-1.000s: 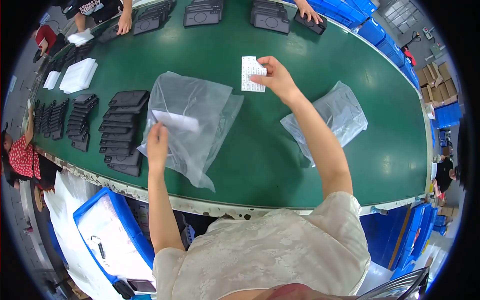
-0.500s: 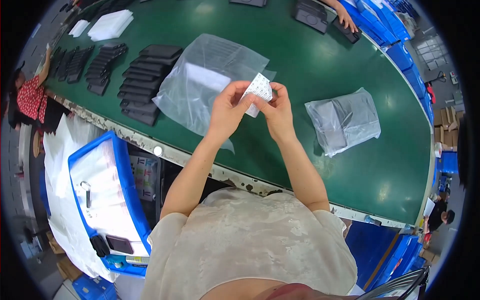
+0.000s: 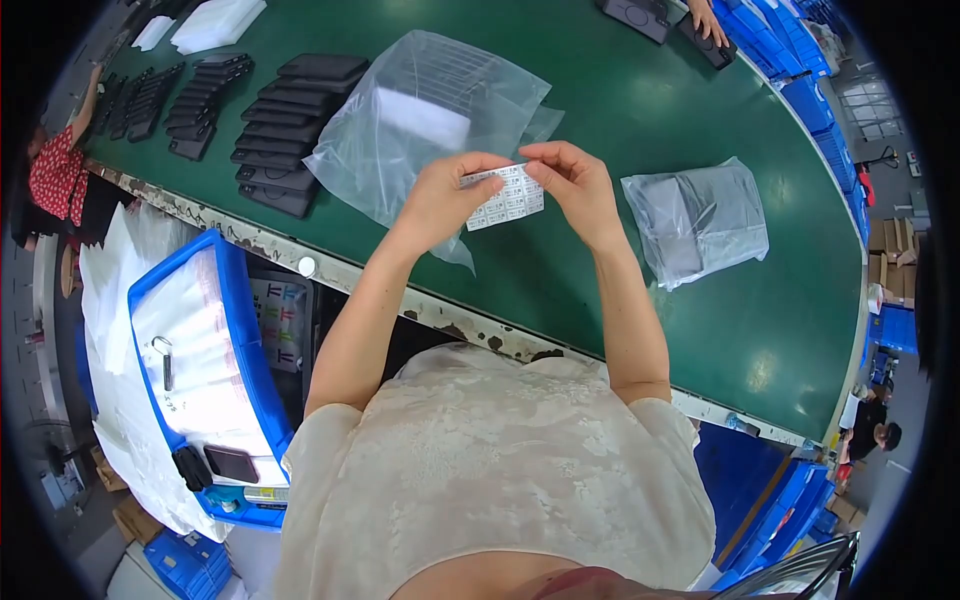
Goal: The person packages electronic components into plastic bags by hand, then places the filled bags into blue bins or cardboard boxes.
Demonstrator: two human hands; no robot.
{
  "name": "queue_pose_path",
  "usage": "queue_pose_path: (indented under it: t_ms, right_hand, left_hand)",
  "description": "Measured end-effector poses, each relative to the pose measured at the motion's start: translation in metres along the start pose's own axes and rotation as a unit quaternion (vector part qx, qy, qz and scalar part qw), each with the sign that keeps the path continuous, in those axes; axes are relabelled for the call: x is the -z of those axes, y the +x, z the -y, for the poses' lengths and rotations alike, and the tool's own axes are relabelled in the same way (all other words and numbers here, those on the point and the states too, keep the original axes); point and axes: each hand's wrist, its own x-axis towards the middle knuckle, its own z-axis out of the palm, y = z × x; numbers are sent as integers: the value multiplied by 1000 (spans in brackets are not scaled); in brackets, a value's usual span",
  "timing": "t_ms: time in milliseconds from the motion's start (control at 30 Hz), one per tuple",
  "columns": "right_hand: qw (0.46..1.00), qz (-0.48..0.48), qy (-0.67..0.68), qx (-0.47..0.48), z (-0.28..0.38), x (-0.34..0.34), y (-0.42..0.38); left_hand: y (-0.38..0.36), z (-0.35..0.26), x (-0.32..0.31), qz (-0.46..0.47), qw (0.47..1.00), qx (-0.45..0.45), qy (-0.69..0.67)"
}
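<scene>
A small white sheet of printed labels (image 3: pixel 508 205) is held spread flat above the green table, its rows of print facing up. My left hand (image 3: pixel 447 197) pinches its left upper part, the thumb lying on top. At the upper right corner, my right hand (image 3: pixel 578 188) grips the sheet between thumb and fingers. Just beyond my hands lies a large clear plastic bag (image 3: pixel 505 85) with something white showing in it. Another clear bag (image 3: pixel 738 215), with a grey flat item inside, rests to the right of my right hand.
Rows of flat black devices (image 3: pixel 278 132) lie at the left on the green table (image 3: pixel 600 110), near white stacked sheets (image 3: pixel 218 25). A co-worker's hand (image 3: pixel 708 22) touches a black device (image 3: pixel 706 44) at the far right. Below left stands a blue-rimmed bin (image 3: pixel 245 330) holding a phone (image 3: pixel 231 463).
The label sheet has gone from folded or tilted to spread flat. My hands have moved slightly apart, and the whole view has shifted a little.
</scene>
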Motion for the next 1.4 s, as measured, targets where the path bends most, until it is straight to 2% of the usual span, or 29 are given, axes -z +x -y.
queue_pose_path:
  t_ms: [300, 500, 567, 600, 667, 700, 800, 867, 933, 1000, 1067, 1133, 1167, 1233, 1300, 1367, 1400]
  right_hand:
    - [999, -48, 18, 14, -14, -7, -10]
    - [997, -74, 26, 27, -17, -6, -22]
    - [970, -81, -209, 93, -6, -3, -35]
    - [963, -122, -223, 86, -6, 0, -42]
    - [918, -149, -269, 251, -19, 7, -55]
    - [909, -179, -287, 242, -19, 20, -71]
    - [877, -367, -245, 189, -21, 49, -117]
    - [847, -511, -131, 68, -44, 103, -165]
    - [807, -566, -170, -11, -57, 158, -208]
    - [813, -511, -269, -74, -73, 198, -230]
    - [820, -504, -261, -78, -79, 215, -224]
    - [837, -482, -247, -81, -85, 226, -207]
    - [847, -465, -245, -76, -89, 229, -201]
    - [819, -506, -246, -109, -98, 235, -189]
    - [789, -573, -207, -85, -106, 235, -181]
    - [711, -611, -338, -86, -71, 212, -170]
    - [692, -623, -364, -40, -70, 210, -169]
  left_hand:
    - [1, 4, 1, 16, 1000, 21, -16]
    - [-1, 7, 2, 31, 999, 0, 33]
    - [6, 6, -4, 60, 997, 0, 37]
    - [6, 9, -8, 80, 996, 15, 24]
    - [10, 16, -18, 106, 993, 35, 38]
    - [11, 17, -24, 141, 989, 23, 35]
    - [16, 21, -38, 179, 982, 40, 53]
    - [17, 24, -45, 189, 980, 59, 20]
    - [21, 27, -52, 190, 979, 72, 1]
    - [26, 30, -62, 207, 976, 59, 27]
    - [32, 35, -73, 206, 976, 54, 39]
    - [34, 43, -84, 182, 973, -14, 144]
    - [34, 47, -87, 162, 976, -9, 146]
    - [35, 50, -92, 148, 979, -42, 135]
    - [35, 34, -92, 162, 981, 3, 110]
    - [37, 11, -85, 136, 985, 1, 107]
    - [39, 3, -81, 138, 986, -6, 97]
